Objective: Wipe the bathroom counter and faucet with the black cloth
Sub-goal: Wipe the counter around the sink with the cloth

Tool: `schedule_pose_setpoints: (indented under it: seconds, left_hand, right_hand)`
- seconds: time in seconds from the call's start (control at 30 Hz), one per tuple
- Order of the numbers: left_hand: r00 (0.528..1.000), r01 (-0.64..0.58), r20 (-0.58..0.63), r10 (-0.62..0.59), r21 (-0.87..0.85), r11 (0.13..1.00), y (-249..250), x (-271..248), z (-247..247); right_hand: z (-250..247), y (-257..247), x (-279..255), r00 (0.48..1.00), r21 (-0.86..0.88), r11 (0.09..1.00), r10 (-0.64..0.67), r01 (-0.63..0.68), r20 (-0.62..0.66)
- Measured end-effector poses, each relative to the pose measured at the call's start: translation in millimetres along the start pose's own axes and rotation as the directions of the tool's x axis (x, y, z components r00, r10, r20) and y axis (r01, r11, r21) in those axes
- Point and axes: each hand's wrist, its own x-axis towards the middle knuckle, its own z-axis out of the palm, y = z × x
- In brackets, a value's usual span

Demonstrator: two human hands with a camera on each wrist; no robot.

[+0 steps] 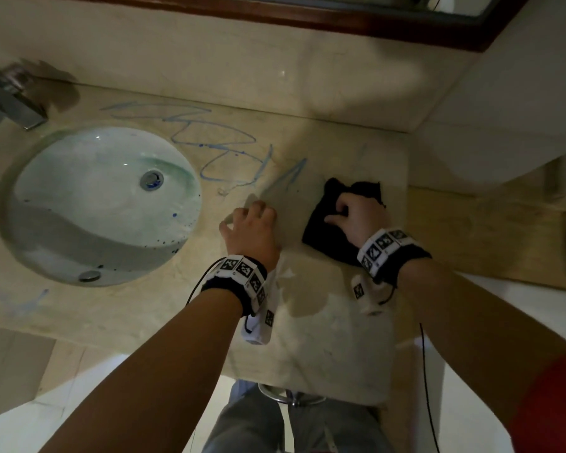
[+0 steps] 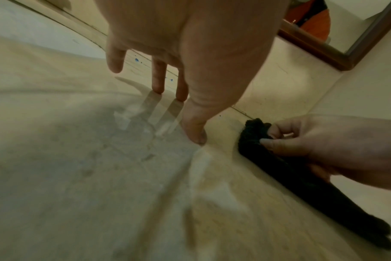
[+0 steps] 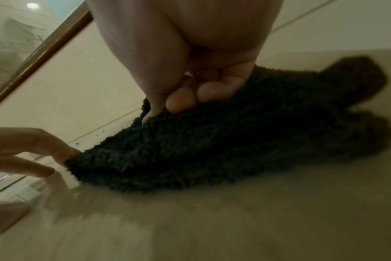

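Observation:
A fluffy black cloth (image 1: 324,223) lies flat on the beige marble counter (image 1: 324,338), right of the sink. My right hand (image 1: 353,214) sits on top of it with fingers curled into the pile, gripping the cloth (image 3: 212,141). My left hand (image 1: 252,223) rests on the bare counter just left of the cloth, fingers straight and spread, fingertips (image 2: 159,88) touching the stone. Blue scribbles (image 1: 209,138) mark the counter behind the sink. The chrome faucet (image 1: 17,99) stands at the far left, blurred.
A round white sink (image 1: 102,204) with blue specks is sunk into the counter at left. A wood-framed mirror (image 1: 373,18) runs along the back wall. A white wall corner (image 1: 504,109) closes the right side. The counter's front edge is near my legs.

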Motion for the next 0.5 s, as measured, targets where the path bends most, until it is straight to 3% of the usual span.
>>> schedule_pose_setpoints:
  seconds: [0.17, 0.5]
  left_hand:
    - [1.000, 0.001, -0.006, -0.001, 0.006, 1.000, 0.2, 0.2, 0.6]
    - [1.000, 0.015, -0.002, -0.015, 0.020, 1.000, 1.5, 2.0, 2.3]
  right_hand:
    - [-1.0, 0.8, 9.5, 0.999, 0.049, 0.998, 0.040, -0.041, 0.024]
    - [-27.7, -16.3, 82.3, 0.999, 0.039, 0.999, 0.030, -0.031, 0.029]
